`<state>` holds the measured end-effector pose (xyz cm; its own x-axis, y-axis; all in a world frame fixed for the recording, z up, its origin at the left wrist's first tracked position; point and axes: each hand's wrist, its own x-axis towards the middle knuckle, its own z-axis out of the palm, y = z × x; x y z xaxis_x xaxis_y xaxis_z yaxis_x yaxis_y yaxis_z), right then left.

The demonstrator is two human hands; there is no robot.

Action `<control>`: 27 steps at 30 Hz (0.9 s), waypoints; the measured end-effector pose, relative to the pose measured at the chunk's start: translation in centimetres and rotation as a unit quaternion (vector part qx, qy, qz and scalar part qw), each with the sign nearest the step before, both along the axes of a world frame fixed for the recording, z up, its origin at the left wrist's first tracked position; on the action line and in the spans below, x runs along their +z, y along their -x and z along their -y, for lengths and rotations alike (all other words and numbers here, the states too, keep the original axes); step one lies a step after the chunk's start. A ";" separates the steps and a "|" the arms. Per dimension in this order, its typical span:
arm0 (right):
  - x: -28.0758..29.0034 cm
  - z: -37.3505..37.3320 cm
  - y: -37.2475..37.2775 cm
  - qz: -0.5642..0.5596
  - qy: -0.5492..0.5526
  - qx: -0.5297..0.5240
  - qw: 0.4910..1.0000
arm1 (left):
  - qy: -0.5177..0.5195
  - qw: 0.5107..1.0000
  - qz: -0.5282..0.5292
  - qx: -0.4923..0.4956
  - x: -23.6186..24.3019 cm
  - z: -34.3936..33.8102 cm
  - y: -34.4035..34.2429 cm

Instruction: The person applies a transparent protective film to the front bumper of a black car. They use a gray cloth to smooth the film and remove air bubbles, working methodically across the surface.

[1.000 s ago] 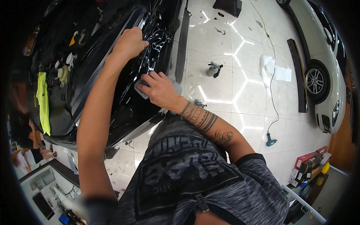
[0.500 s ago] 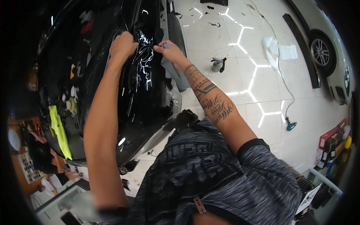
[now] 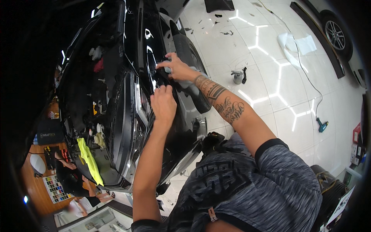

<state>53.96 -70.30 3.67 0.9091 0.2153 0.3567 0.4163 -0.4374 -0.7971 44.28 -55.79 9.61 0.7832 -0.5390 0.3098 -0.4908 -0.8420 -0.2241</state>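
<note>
Brought the left hand (image 3: pixel 163 104) in since half a second ago, from opposite the right hand (image 3: pixel 177 69) to just below its fingers; holding left fingertips bunched together on black glossy film (image 3: pixel 150 52) spread under and ahead of both sets of fingertips; cannot tell whether pinching or merely pressing; keeping right fingertips spread and bent, with grey cloth (image 3: pixel 189 88) held in the palm and trailing behind them; likely to handle as thin, light, stretchy, slippery film, easily creased; best taken by an edge near the fingers; differs from the earlier frame in long, smooth highlights beyond the right fingertips, in place of crinkled ones between the hands.
</note>
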 end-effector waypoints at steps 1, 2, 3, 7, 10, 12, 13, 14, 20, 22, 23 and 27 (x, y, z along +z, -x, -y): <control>0.0 -0.1 -0.1 0.068 -0.028 -0.020 0.997 | 0.022 1.000 0.004 -0.010 -0.2 0.3 0.4; -0.1 0.2 -0.2 0.080 -0.014 -0.037 0.996 | 0.030 0.999 0.008 -0.007 -0.4 0.6 0.7; -0.3 0.6 0.2 0.093 0.000 -0.055 0.994 | 0.051 0.998 0.015 -0.017 -0.5 1.0 0.9; -1.1 0.8 5.5 0.123 -0.050 -0.148 0.980 | 0.078 0.996 0.009 -0.052 -0.6 0.3 2.9; 1.6 0.8 10.3 0.055 -0.022 -0.189 0.980 | 0.130 0.990 -0.007 -0.057 -0.8 -0.5 5.0; 3.7 1.4 9.8 0.085 0.008 -0.198 0.976 | 0.139 0.990 0.026 -0.019 0.7 0.8 4.7; 4.7 1.7 9.5 0.098 0.025 -0.207 0.973 | 0.122 0.991 0.051 0.023 1.8 1.2 4.0; 6.3 1.4 9.1 0.115 0.022 -0.206 0.972 | 0.130 0.990 0.016 0.058 3.0 0.4 2.6; 2.2 1.1 8.7 -0.105 -0.211 -0.163 0.958 | 0.175 0.958 -0.222 0.056 8.8 -5.7 -5.0; -0.9 0.0 11.2 -0.331 -0.394 -0.011 0.857 | 0.170 0.944 -0.282 0.027 7.9 -6.8 -7.2; -1.4 -0.9 12.1 -0.323 -0.334 -0.019 0.885 | 0.164 0.939 -0.301 0.025 8.3 -6.0 -7.4; -1.8 -4.0 12.0 -0.322 -0.299 -0.118 0.891 | -0.074 0.951 -0.298 0.028 9.0 -3.1 -7.1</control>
<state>41.97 -66.30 1.86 0.9615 -0.0617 -0.2679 -0.2583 0.1310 -0.9571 51.39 -52.67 18.65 0.8252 -0.4938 -0.2741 -0.5224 -0.8519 -0.0379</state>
